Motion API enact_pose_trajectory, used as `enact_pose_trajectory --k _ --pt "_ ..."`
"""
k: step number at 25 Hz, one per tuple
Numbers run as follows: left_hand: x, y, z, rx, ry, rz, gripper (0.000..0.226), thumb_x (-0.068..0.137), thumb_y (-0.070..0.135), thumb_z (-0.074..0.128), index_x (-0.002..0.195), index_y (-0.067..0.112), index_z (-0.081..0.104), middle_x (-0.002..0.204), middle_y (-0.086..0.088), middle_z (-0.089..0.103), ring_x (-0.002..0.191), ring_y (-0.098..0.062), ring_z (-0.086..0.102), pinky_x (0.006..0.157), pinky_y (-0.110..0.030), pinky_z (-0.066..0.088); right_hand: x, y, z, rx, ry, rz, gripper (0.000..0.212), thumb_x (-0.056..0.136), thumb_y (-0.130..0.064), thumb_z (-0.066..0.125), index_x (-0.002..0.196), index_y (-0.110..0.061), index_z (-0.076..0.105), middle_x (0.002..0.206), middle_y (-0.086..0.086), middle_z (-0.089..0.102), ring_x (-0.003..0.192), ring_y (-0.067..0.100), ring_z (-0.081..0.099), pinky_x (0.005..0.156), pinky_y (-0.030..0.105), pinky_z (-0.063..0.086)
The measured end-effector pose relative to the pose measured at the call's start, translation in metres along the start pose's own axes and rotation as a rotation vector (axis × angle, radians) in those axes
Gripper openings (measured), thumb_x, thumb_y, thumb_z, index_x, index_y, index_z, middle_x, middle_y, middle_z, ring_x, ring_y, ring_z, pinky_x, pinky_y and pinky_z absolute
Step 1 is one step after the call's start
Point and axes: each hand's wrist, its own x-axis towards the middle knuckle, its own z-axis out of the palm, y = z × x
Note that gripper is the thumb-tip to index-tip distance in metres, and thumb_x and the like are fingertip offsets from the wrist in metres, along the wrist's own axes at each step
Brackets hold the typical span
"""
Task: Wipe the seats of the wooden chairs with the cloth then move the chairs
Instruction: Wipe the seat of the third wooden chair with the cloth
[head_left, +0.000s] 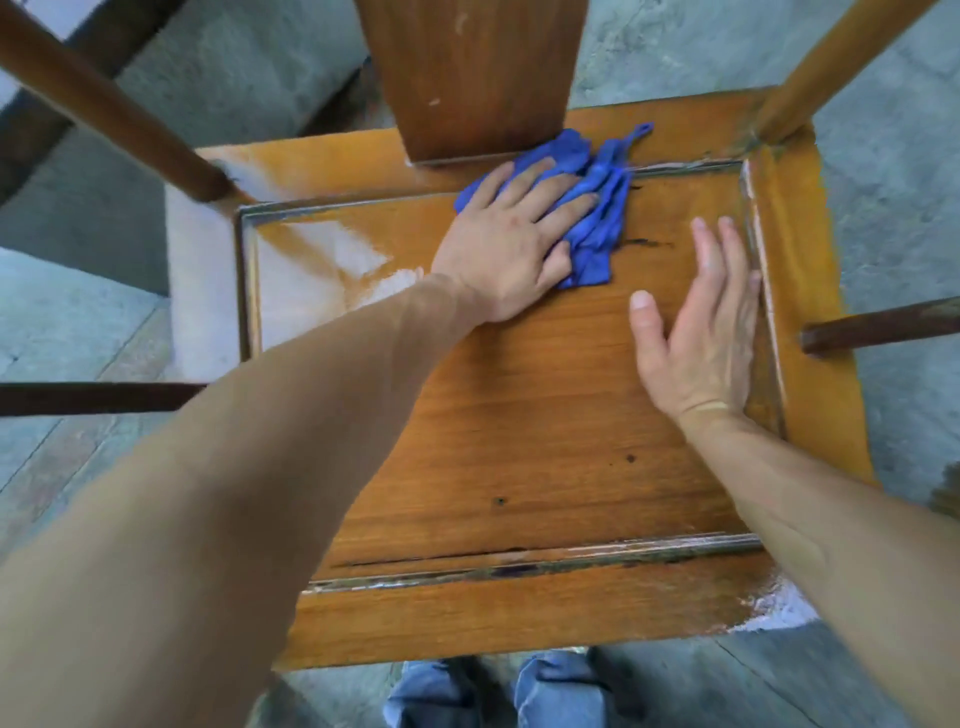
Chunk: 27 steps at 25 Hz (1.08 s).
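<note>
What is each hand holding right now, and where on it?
Nothing is gripped. The left hand presses flat on the blue cloth; the right hand rests open on the chair seat.

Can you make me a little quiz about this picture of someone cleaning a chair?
1. True or false: the left hand lies flat on the blue cloth.
2. Where on the wooden seat is the cloth? A) the near edge, by the person's legs B) the far part, by the backrest board C) hanging off an armrest
3. Fill in: the right hand rests with straight fingers on the bare ____, beside the right rim.

Key: 1 true. 2 B. 3 seat.
</note>
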Motion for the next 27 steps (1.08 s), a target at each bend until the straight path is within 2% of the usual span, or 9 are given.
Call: enact_pose_trajectory --k 4,8,12,14,18,21,23,25,27 --pt "-0.077 -0.064 0.004 -0.009 0.108 -0.239 0.055 0.096 0.039 0.035 0.147 0.022 0.046 0.153 -0.008 0.046 0.146 -0.029 0.035 0.121 -0.047 0.022 0.001 0.002 0.002 -0.039 -0.062 -0.006 0.07 0.098 -0.049 0.038 0.156 -0.014 0.02 0.163 0.015 0.021 0.152 0.028 0.018 0.123 0.053 0.011" --pt "-0.15 -0.115 0.004 0.008 0.147 -0.653 0.057 0.096 0.039 0.03 0.147 0.016 0.041 0.153 -0.016 0.04 0.144 -0.037 0.033 0.116 -0.05 0.027 0.0 -0.001 0.001 -0.051 -0.089 -0.006 0.067 0.098 -0.047 0.038 0.155 -0.017 0.021 0.162 0.014 0.022 0.151 0.029 0.018 0.124 0.051 0.007" --pt "-0.171 -0.079 0.004 -0.112 0.122 -0.961 0.061 0.096 0.04 0.028 0.153 0.019 0.031 0.161 -0.012 0.027 0.15 -0.037 0.019 0.12 -0.053 0.018 0.001 -0.002 -0.003 -0.06 -0.172 0.031 0.062 0.096 -0.049 0.037 0.151 -0.019 0.033 0.161 0.011 0.027 0.152 0.028 0.015 0.125 0.049 0.003" --pt "-0.19 -0.038 0.014 -0.13 0.104 -0.981 0.062 0.095 0.044 0.027 0.154 0.025 0.028 0.164 -0.011 0.022 0.151 -0.037 0.014 0.119 -0.055 0.015 0.004 -0.001 -0.007 -0.052 -0.248 0.034 0.059 0.095 -0.047 0.04 0.148 -0.02 0.039 0.162 0.01 0.023 0.153 0.028 0.011 0.125 0.047 0.0" --pt "-0.266 0.046 0.033 -0.119 -0.02 -0.93 0.064 0.093 0.053 0.028 0.154 0.034 0.026 0.166 -0.011 0.014 0.151 -0.043 0.01 0.119 -0.061 0.012 0.0 -0.006 -0.024 -0.074 -0.423 0.046 0.057 0.099 -0.041 0.046 0.151 -0.022 0.034 0.166 0.008 0.013 0.154 0.027 0.002 0.125 0.045 -0.004" --pt "-0.305 0.112 0.034 -0.144 -0.129 -0.93 0.065 0.092 0.054 0.032 0.153 0.034 0.028 0.166 -0.012 0.016 0.149 -0.048 0.012 0.116 -0.065 0.02 -0.042 -0.022 -0.038 -0.107 -0.434 -0.002 0.053 0.098 -0.037 0.047 0.147 -0.019 0.041 0.163 0.009 0.024 0.154 0.028 0.008 0.125 0.044 0.001" --pt "-0.301 0.145 0.031 -0.224 -0.239 -0.985 0.068 0.091 0.057 0.028 0.155 0.036 0.022 0.167 -0.013 0.011 0.15 -0.048 0.007 0.116 -0.066 0.018 -0.083 -0.041 -0.046 -0.035 -0.502 -0.036 0.05 0.098 -0.037 0.047 0.144 -0.019 0.046 0.158 0.006 0.034 0.152 0.026 0.016 0.125 0.044 0.008" --pt "-0.276 0.174 0.019 -0.3 -0.312 -1.021 0.076 0.087 0.062 0.023 0.157 0.033 0.016 0.167 -0.016 0.003 0.149 -0.052 0.003 0.115 -0.067 0.017 -0.118 -0.061 -0.052 0.017 -0.555 -0.086 0.049 0.094 -0.04 0.044 0.138 -0.02 0.054 0.149 0.003 0.047 0.146 0.024 0.03 0.12 0.044 0.024" --pt "-0.249 0.195 0.005 -0.313 -0.407 -0.908 0.083 0.085 0.067 0.019 0.159 0.031 0.007 0.166 -0.018 -0.008 0.148 -0.054 0.001 0.113 -0.066 0.016 -0.137 -0.075 -0.059 0.036 -0.555 -0.081 0.049 0.09 -0.042 0.044 0.133 -0.022 0.059 0.138 -0.001 0.057 0.134 0.023 0.045 0.109 0.044 0.039"
